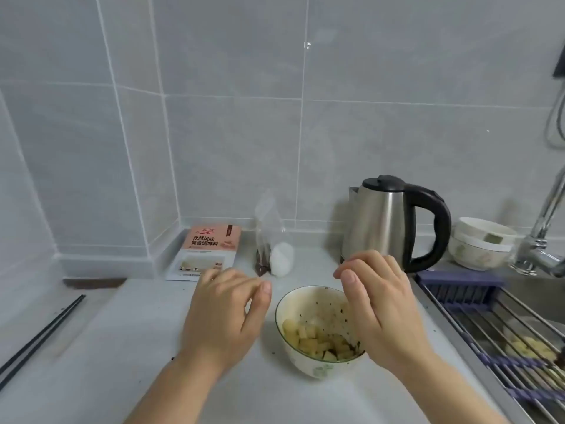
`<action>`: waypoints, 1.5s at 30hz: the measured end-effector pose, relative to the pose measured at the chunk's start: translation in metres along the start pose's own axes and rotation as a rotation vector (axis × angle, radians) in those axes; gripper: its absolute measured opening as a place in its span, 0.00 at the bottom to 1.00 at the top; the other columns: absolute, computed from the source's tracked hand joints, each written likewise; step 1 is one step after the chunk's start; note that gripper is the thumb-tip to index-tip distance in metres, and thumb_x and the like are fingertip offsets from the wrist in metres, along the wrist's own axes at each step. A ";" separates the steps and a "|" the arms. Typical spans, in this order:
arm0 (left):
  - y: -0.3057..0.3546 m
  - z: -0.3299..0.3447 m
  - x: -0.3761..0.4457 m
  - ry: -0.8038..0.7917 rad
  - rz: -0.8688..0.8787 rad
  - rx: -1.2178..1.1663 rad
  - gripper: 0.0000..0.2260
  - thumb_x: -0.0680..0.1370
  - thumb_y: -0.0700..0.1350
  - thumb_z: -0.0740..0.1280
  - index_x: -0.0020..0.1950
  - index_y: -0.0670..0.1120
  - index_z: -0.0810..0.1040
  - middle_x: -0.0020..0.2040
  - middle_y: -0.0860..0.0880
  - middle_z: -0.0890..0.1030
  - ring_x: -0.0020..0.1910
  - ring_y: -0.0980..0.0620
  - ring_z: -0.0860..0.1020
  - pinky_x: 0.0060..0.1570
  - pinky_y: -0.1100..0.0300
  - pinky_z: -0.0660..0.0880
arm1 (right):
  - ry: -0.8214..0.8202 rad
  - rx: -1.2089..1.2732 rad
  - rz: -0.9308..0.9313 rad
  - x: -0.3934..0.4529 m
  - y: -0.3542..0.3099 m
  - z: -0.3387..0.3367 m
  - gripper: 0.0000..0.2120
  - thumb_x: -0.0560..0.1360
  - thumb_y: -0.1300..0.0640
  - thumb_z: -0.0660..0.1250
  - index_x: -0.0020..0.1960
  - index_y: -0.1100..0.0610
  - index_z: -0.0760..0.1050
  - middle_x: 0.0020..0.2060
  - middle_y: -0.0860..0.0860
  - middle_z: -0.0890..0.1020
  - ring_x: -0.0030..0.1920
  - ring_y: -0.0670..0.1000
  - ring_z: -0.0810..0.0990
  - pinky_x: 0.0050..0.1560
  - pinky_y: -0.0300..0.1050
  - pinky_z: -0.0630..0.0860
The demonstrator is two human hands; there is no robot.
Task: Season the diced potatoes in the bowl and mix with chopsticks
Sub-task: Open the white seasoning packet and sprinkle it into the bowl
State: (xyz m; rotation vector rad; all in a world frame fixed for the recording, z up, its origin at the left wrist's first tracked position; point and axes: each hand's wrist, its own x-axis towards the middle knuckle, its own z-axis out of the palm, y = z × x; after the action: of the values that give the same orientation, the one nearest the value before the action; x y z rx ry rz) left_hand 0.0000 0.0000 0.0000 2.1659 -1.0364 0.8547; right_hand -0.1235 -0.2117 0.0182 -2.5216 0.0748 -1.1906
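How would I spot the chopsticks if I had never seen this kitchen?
Start at the steel kettle by the back wall and look across the grey counter to its far left edge. The chopsticks lie there: two thin black sticks, side by side, apart from everything else.

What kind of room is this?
Most likely a home kitchen. An electric kettle stands on the counter against a tiled wall, a tap leans over a sink rack, and a bowl of diced potatoes waits to be mixed.
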 end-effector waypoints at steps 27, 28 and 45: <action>0.007 -0.014 0.003 -0.109 -0.147 -0.005 0.26 0.80 0.65 0.50 0.28 0.51 0.59 0.22 0.49 0.63 0.24 0.49 0.68 0.26 0.56 0.66 | -0.193 -0.315 0.355 0.145 0.001 0.081 0.15 0.80 0.52 0.58 0.36 0.55 0.70 0.37 0.54 0.77 0.39 0.61 0.75 0.38 0.45 0.68; 0.007 -0.014 0.003 -0.178 -0.147 -0.043 0.27 0.78 0.69 0.49 0.29 0.51 0.62 0.23 0.50 0.66 0.26 0.50 0.69 0.28 0.56 0.65 | -0.175 -0.275 0.395 0.142 0.008 0.075 0.15 0.80 0.53 0.58 0.35 0.55 0.69 0.36 0.54 0.78 0.39 0.61 0.76 0.37 0.45 0.69; 0.042 -0.024 0.007 -0.578 -0.119 -0.065 0.36 0.50 0.77 0.75 0.41 0.53 0.67 0.29 0.55 0.71 0.31 0.53 0.67 0.32 0.59 0.64 | 0.121 0.571 0.652 0.019 0.024 -0.011 0.13 0.85 0.57 0.60 0.50 0.53 0.82 0.46 0.53 0.87 0.37 0.51 0.88 0.32 0.47 0.82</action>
State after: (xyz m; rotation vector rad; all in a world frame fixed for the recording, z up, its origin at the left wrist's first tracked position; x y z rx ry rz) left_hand -0.0381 -0.0080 0.0294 2.4483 -1.1592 0.1268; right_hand -0.1176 -0.2415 0.0305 -1.7253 0.4739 -0.9164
